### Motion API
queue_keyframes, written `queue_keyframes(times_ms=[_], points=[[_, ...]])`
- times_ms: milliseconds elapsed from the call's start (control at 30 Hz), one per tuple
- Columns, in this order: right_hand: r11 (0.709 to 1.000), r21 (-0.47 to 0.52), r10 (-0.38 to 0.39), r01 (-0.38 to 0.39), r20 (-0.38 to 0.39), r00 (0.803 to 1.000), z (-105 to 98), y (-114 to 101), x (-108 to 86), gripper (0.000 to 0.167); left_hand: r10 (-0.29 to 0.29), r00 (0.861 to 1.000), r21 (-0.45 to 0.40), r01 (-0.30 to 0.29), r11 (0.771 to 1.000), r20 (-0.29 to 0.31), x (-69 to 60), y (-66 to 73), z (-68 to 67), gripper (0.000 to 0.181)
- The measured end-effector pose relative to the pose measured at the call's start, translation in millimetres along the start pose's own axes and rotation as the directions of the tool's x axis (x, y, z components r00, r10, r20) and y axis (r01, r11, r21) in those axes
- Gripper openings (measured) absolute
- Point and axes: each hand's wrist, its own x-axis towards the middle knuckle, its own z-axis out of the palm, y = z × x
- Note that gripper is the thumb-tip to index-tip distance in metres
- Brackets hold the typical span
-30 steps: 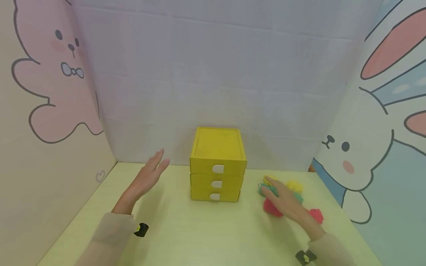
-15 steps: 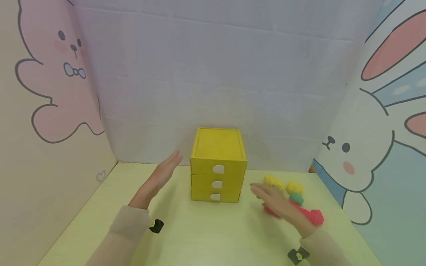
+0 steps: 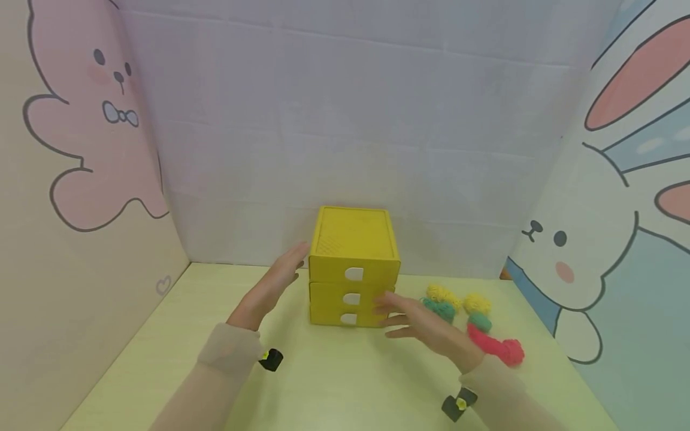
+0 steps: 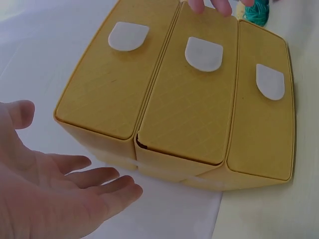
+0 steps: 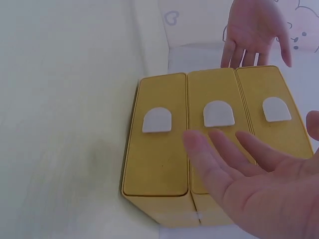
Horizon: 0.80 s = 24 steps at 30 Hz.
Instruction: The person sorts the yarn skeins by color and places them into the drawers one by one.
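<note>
"Yellow is the drawer unit (image 3: pixel 353 261), but where does it stand?"

"On the pale bench (image 3: pixel 334 383), near the white back wall (image 3: pixel 350 120). Three drawer fronts (image 3: pixel 326 293) sit one above another, each with a rounded white tab (image 3: pixel 354 274)."

"What about the left hand (image 3: pixel 272 284)?"

"It hovers just beside the unit's left side, palm turned toward it, fingers stretched forward and thumb well away from them. That grip is wide."

"And the right hand (image 3: pixel 426 323)?"

"Before the unit's lower right part, with its fingers spread. Its grip is wide as well; whether a fingertip touches the front, I cannot tell."

"Anything farther right?"

"Soft bundles that look like yarn, gathered on the bench: yellow bundles (image 3: pixel 444 296) at the back, green bundles (image 3: pixel 442 308) next to them, and a red bundle (image 3: pixel 496 345) nearest the person, partly behind the right forearm."

"And the side walls?"

"A pink cartoon animal (image 3: pixel 108 149) with a bow tie on the left, a white rabbit (image 3: pixel 587 239) on the right."
</note>
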Motion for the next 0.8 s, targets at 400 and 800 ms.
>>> queue_keyframes(times_ms=[400, 800], points=[[0.973, 0.227, 0.02, -0.04, 0.089, 0.996, 16.6, -13.2, 27.4, 0.075, 0.012, 0.999, -0.064, -0.01, 0.998, 0.038, 11.1, 3.1, 8.8, 0.074], [0.923, 0.376, 0.065, -0.078, 0.049, 0.997, 24.3, -22.2, 47.5, 0.073, -0.002, 1.0, -0.097, 0.002, 0.995, 0.007, 18.1, 6.8, 10.2, 0.076]])
